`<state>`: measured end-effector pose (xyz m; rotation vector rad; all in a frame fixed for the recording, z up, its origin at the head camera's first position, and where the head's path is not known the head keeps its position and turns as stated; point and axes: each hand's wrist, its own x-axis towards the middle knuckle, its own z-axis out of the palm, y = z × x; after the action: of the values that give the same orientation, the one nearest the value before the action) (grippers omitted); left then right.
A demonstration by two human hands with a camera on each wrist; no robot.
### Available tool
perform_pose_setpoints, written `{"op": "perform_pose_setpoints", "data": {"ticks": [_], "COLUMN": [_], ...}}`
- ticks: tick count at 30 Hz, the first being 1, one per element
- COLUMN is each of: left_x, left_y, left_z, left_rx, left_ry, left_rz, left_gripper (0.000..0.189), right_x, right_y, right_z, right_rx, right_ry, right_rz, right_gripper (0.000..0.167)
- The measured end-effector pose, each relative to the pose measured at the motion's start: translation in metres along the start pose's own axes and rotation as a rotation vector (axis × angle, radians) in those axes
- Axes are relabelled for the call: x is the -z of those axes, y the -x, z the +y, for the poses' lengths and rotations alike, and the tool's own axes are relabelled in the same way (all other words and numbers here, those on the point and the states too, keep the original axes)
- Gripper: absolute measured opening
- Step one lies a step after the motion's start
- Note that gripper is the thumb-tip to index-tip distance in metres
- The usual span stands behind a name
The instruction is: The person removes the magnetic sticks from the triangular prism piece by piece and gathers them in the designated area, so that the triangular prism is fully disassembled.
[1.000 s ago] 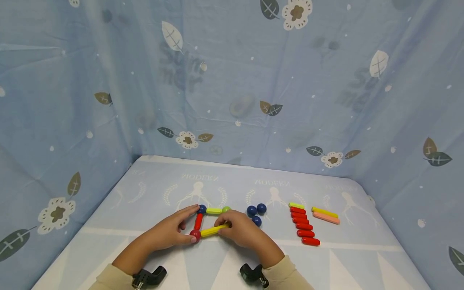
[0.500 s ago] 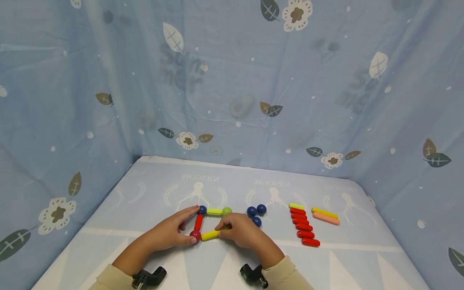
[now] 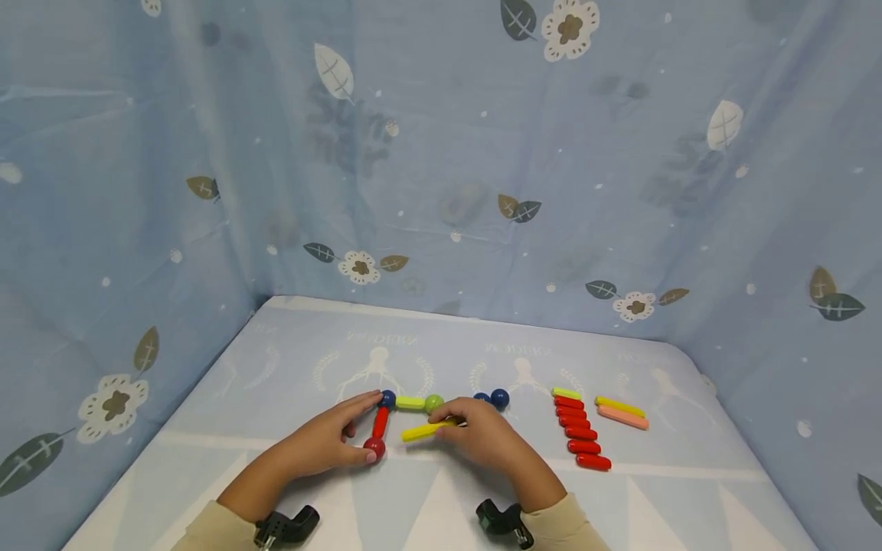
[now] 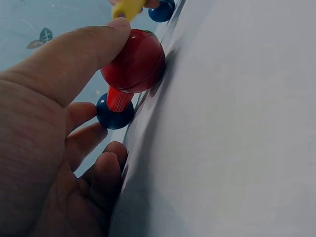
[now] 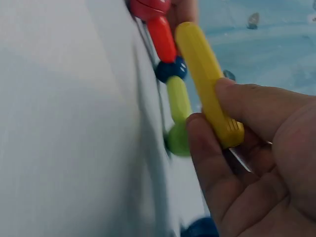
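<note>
Right hand [image 3: 482,438] pinches yellow rod [image 3: 422,431] | long axis left-right, toward red ball [image 3: 376,445], apart | left hand [image 3: 318,442] spread, thumb touching ball

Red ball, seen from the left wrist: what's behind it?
Behind the red ball: a red stick, a blue ball, a green sliver; the stick's near end is covered.

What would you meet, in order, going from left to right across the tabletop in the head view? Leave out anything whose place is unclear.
Left hand → red ball → left lime stick → green ball → right hand → column of red sticks → orange stick
</note>
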<state>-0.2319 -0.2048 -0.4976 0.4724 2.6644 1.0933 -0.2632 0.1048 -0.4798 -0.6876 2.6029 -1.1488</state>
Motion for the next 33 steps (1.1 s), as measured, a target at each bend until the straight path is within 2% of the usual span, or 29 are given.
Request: {"op": "perform_pose_setpoints", "data": {"ticks": [8,16,20,24,28,30,33], "left_x": [0.001,0.000,0.000,-0.001,0.000,0.000,0.000], "left_y": [0.000,0.001,0.000,0.000,-0.001,0.000,0.000], "left_z": [0.004,0.004,0.002,0.000,0.001,0.002,0.003], "left_rx": [0.008,0.017,0.011,0.004,0.004,0.011,0.016], "left_ry": [0.007,0.020,0.020,0.016,0.016,0.021,0.023], "left_rz": [-0.008,-0.001,-0.001,-0.007,-0.005,-0.002,0.002], "left_gripper": [0.094,0.094,0.095,0.094,0.095,0.095,0.094], "right_x": [0.036,0.072,0.092,0.110,0.126,0.133,0.143], "right_y": [0.029,0.058,0.074,0.091,0.104,0.110,0.120], "right_z": [0.021,0.037,0.052,0.071,0.089,0.098,0.111], "right_rx": [-0.139,-0.281,-0.331,-0.419,-0.465,-0.460,-0.482], "right_ry": [-0.129,-0.117,-0.112,-0.221,-0.147,-0.024,0.067], "right_rz": [0.138,0.302,0.328,0.326,0.351,0.374,0.396], "right_gripper": [0.015,0.019,0.023,0.033,0.037,0.038,0.036]}}
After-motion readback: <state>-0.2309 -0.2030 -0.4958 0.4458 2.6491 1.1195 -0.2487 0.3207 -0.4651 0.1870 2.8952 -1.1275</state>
